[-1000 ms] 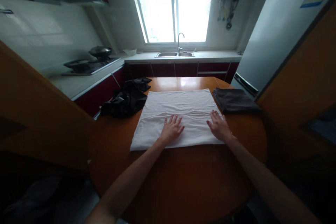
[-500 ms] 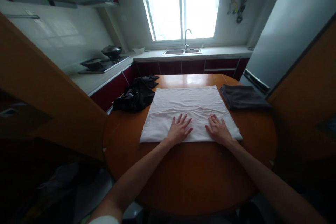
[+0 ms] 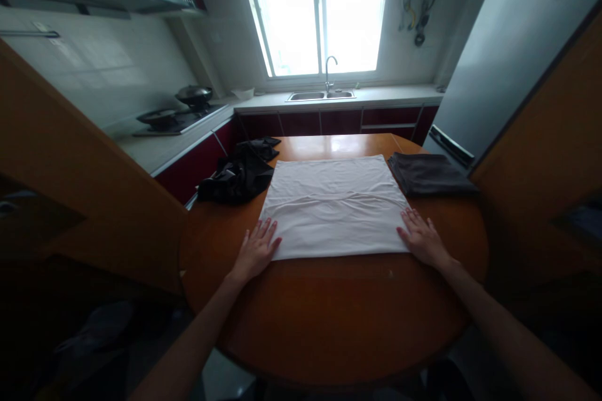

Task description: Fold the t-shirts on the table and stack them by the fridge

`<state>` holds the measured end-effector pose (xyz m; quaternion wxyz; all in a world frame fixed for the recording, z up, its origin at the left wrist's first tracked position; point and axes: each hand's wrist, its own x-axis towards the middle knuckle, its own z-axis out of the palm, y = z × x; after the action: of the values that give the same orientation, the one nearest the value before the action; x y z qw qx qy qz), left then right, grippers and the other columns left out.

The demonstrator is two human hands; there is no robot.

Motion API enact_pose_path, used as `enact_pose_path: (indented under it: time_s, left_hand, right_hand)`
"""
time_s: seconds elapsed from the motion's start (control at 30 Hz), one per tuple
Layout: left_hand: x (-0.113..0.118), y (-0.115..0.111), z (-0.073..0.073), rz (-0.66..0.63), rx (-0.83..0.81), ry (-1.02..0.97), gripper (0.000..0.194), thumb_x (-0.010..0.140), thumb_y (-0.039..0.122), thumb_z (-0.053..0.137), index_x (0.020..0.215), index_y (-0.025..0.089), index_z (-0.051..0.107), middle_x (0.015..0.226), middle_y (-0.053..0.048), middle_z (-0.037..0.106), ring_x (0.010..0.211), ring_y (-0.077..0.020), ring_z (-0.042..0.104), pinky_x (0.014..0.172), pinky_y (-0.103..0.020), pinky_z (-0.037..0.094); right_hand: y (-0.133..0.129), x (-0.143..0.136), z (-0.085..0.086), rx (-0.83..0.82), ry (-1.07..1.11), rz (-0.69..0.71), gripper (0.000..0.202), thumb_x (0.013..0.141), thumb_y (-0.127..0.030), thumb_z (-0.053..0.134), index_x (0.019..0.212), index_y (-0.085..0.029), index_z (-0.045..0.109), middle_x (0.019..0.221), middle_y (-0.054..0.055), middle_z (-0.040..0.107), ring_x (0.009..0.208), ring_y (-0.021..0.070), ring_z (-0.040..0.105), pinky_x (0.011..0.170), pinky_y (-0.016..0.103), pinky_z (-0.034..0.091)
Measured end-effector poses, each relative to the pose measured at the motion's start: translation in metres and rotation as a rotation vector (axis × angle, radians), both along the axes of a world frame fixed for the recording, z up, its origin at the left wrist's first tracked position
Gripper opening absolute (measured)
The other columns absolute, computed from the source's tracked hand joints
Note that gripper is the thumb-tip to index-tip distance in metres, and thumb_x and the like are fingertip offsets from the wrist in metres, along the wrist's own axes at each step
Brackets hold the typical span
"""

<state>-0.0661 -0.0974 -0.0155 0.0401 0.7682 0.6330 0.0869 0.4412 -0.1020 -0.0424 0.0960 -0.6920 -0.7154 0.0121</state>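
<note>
You have the white cloth (image 3: 336,225) spread on the wooden table (image 3: 329,319), between the black fabric and the dark folded cloth. Your left hand (image 3: 255,252) and right hand (image 3: 423,241) lie wide, fingers spread, at its near side corners; neither grips. The step appears to be flattening. Creases cross the middle; further smoothing calls for light, even outward pressure.
</note>
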Motion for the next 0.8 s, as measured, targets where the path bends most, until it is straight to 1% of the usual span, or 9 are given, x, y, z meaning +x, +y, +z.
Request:
enact_pose_path:
  time_s: [0.13, 0.23, 0.33, 0.4, 0.47, 0.53, 0.63, 0.7, 0.8]
  left_hand:
    - [-0.002, -0.004, 0.003, -0.026, -0.008, -0.031, 0.059, 0.104, 0.053, 0.032, 0.157, 0.028, 0.037, 0.167, -0.009, 0.024, 0.155, -0.0332, 0.016, 0.120, -0.067, 0.015]
    - [-0.013, -0.018, 0.003, -0.122, -0.003, -0.053, 0.058, 0.103, 0.051, 0.036, 0.155, 0.028, 0.041, 0.167, -0.008, 0.025, 0.155, -0.0337, 0.017, 0.120, -0.066, 0.018]
    - [-0.032, -0.035, 0.004, -0.214, 0.041, -0.105, 0.055, 0.099, 0.053, 0.046, 0.147, 0.029, 0.054, 0.161, -0.008, 0.040, 0.150, -0.0326, 0.033, 0.121, -0.056, 0.030]
    - [-0.046, -0.043, 0.006, -0.239, 0.110, -0.140, 0.047, 0.097, 0.053, 0.051, 0.136, 0.030, 0.065, 0.147, -0.008, 0.056, 0.139, -0.0314, 0.047, 0.117, -0.050, 0.040]
    - [-0.058, -0.048, 0.009, -0.267, 0.181, -0.152, 0.039, 0.098, 0.050, 0.052, 0.126, 0.030, 0.071, 0.131, -0.008, 0.065, 0.126, -0.0294, 0.058, 0.109, -0.046, 0.049]
    - [-0.065, -0.049, 0.013, -0.314, 0.225, -0.139, 0.035, 0.100, 0.044, 0.050, 0.122, 0.028, 0.072, 0.121, -0.008, 0.068, 0.116, -0.0264, 0.063, 0.102, -0.043, 0.054]
    - [-0.067, -0.048, 0.018, -0.374, 0.242, -0.093, 0.033, 0.102, 0.034, 0.047, 0.125, 0.026, 0.069, 0.118, -0.009, 0.069, 0.110, -0.0225, 0.065, 0.098, -0.037, 0.056]
    - [-0.065, -0.047, 0.021, -0.388, 0.238, -0.062, 0.032, 0.102, 0.029, 0.045, 0.125, 0.024, 0.069, 0.116, -0.008, 0.070, 0.106, -0.0212, 0.067, 0.095, -0.034, 0.056]
    - [-0.060, -0.046, 0.024, -0.378, 0.246, -0.028, 0.030, 0.101, 0.028, 0.046, 0.117, 0.024, 0.071, 0.108, -0.008, 0.072, 0.098, -0.0208, 0.069, 0.087, -0.032, 0.057]
  right_hand:
    - [-0.005, -0.001, 0.002, 0.107, 0.012, 0.010, 0.061, 0.105, -0.045, 0.025, 0.154, -0.013, 0.041, 0.163, 0.014, 0.033, 0.153, 0.0265, 0.026, 0.122, 0.057, 0.021]
    - [-0.017, 0.001, 0.005, 0.230, 0.022, 0.102, 0.055, 0.104, -0.043, 0.030, 0.148, -0.015, 0.050, 0.161, 0.013, 0.038, 0.152, 0.0270, 0.027, 0.122, 0.056, 0.020]
    - [-0.035, 0.008, 0.007, 0.281, 0.042, 0.255, 0.045, 0.102, -0.044, 0.041, 0.133, -0.021, 0.064, 0.151, 0.011, 0.052, 0.143, 0.0274, 0.041, 0.121, 0.049, 0.026]
    - [-0.046, 0.016, 0.007, 0.280, 0.060, 0.315, 0.038, 0.100, -0.045, 0.048, 0.122, -0.025, 0.071, 0.139, 0.010, 0.060, 0.131, 0.0276, 0.052, 0.116, 0.045, 0.036]
    - [-0.054, 0.027, 0.007, 0.281, 0.070, 0.346, 0.033, 0.099, -0.043, 0.051, 0.116, -0.026, 0.073, 0.128, 0.010, 0.065, 0.120, 0.0274, 0.057, 0.107, 0.043, 0.043]
    - [-0.057, 0.036, 0.008, 0.304, 0.063, 0.379, 0.030, 0.100, -0.039, 0.051, 0.114, -0.025, 0.074, 0.119, 0.010, 0.068, 0.112, 0.0268, 0.060, 0.102, 0.042, 0.046]
    - [-0.057, 0.046, 0.011, 0.357, 0.017, 0.420, 0.029, 0.101, -0.033, 0.049, 0.114, -0.023, 0.073, 0.111, 0.009, 0.070, 0.106, 0.0260, 0.062, 0.098, 0.042, 0.046]
    - [-0.057, 0.047, 0.014, 0.366, -0.015, 0.438, 0.027, 0.101, -0.030, 0.050, 0.112, -0.022, 0.072, 0.109, 0.009, 0.071, 0.105, 0.0256, 0.062, 0.097, 0.042, 0.046]
    - [-0.057, 0.045, 0.018, 0.360, -0.042, 0.455, 0.024, 0.101, -0.027, 0.050, 0.106, -0.021, 0.073, 0.105, 0.008, 0.071, 0.100, 0.0247, 0.063, 0.095, 0.041, 0.045]
